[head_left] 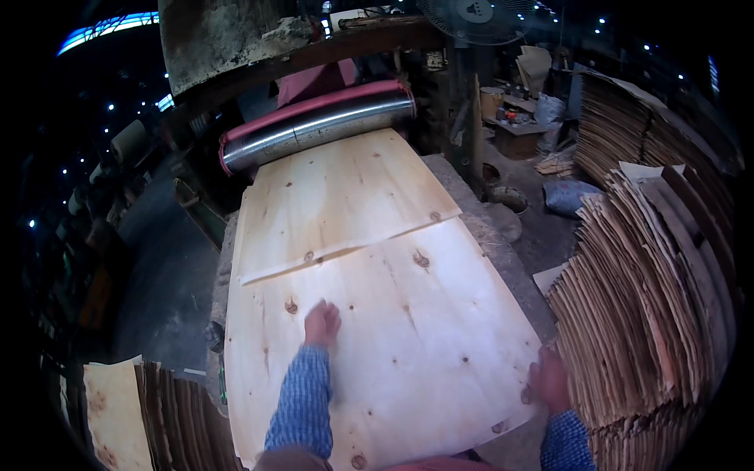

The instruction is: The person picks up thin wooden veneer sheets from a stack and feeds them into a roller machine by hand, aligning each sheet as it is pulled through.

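Note:
A large pale wood veneer sheet (408, 337) with dark knots lies in front of me. Beyond it a second veneer sheet (338, 200) overlaps it, its near edge slightly raised, its far end reaching up to a metal roller (314, 129). My left hand (322, 323) rests on the near sheet left of its middle, fingers curled in with nothing seen in them. At the right edge of that sheet is my right hand (550, 381), its fingers closed on the edge; the fingertips are partly hidden.
A tall stack of brown veneer sheets (628, 306) stands close at my right, with another stack (660, 125) behind it. More sheets (118, 412) stand at lower left. A pink-red roller (314, 104) lies along the metal one. A fan (475, 16) hangs at the top.

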`<control>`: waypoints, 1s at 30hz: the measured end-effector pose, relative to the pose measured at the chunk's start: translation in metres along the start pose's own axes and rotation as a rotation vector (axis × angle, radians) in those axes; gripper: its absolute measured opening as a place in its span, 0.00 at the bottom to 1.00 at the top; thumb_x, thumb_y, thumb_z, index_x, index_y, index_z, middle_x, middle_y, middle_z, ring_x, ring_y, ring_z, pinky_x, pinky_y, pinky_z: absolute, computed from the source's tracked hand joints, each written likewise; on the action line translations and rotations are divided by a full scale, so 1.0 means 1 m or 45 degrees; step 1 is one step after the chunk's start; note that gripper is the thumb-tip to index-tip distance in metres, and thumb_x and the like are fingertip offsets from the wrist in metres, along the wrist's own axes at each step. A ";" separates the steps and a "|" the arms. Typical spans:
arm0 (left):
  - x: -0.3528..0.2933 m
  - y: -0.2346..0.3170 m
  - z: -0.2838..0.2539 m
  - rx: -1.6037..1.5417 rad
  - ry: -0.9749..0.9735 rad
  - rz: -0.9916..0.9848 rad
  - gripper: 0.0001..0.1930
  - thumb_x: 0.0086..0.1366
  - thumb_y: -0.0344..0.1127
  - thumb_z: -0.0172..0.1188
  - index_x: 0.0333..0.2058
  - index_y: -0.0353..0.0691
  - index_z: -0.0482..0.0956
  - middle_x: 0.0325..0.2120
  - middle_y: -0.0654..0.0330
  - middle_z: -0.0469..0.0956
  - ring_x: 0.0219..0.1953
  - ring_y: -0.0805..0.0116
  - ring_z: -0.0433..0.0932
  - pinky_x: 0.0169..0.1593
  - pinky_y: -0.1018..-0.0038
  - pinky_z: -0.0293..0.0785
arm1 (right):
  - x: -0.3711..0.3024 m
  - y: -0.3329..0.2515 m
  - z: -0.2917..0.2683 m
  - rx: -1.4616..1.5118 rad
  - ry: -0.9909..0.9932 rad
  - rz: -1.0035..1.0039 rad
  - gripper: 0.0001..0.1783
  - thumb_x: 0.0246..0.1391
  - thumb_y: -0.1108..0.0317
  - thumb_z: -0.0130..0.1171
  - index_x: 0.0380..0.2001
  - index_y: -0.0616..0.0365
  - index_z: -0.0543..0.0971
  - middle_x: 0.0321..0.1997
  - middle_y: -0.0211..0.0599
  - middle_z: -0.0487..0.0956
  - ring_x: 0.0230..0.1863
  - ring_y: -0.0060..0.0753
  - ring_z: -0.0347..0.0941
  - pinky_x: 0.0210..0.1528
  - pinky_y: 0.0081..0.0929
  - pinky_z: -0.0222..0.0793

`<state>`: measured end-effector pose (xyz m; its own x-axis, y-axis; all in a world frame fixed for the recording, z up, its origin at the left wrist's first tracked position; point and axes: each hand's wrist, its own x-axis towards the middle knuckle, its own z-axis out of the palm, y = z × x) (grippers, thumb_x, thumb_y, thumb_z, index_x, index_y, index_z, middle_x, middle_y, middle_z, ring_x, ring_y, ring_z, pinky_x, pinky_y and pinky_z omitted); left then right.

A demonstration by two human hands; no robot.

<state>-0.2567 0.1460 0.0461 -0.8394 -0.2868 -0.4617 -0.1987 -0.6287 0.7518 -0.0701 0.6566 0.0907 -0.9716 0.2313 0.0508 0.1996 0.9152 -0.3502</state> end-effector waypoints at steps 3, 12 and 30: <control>-0.112 -0.026 -0.026 0.101 -0.041 -0.069 0.16 0.66 0.37 0.52 0.51 0.40 0.68 0.44 0.57 0.75 0.46 0.64 0.74 0.47 0.68 0.73 | 0.023 0.021 -0.006 0.021 -0.008 -0.014 0.23 0.42 0.68 0.62 0.44 0.67 0.77 0.38 0.49 0.79 0.38 0.46 0.76 0.43 0.36 0.70; -0.306 -0.152 -0.192 -0.317 -0.530 -0.541 0.33 0.65 0.57 0.51 0.56 0.31 0.65 0.50 0.47 0.73 0.50 0.57 0.75 0.50 0.66 0.76 | 0.095 -0.069 -0.102 1.332 -0.920 -0.264 0.17 0.53 0.69 0.55 0.43 0.68 0.78 0.37 0.38 0.81 0.35 0.28 0.78 0.37 0.24 0.73; -0.367 -0.073 -0.095 -0.301 0.002 0.313 0.26 0.67 0.34 0.44 0.62 0.37 0.54 0.61 0.50 0.61 0.62 0.51 0.63 0.64 0.54 0.61 | 0.031 -0.037 -0.067 1.659 -0.627 0.305 0.21 0.49 0.69 0.53 0.47 0.68 0.75 0.40 0.44 0.80 0.41 0.34 0.78 0.46 0.28 0.72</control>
<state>0.1138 0.2282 0.1159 -0.8467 -0.4515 -0.2814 0.1321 -0.6908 0.7108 -0.0988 0.6519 0.1680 -0.9299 -0.0497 -0.3644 0.3677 -0.1481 -0.9181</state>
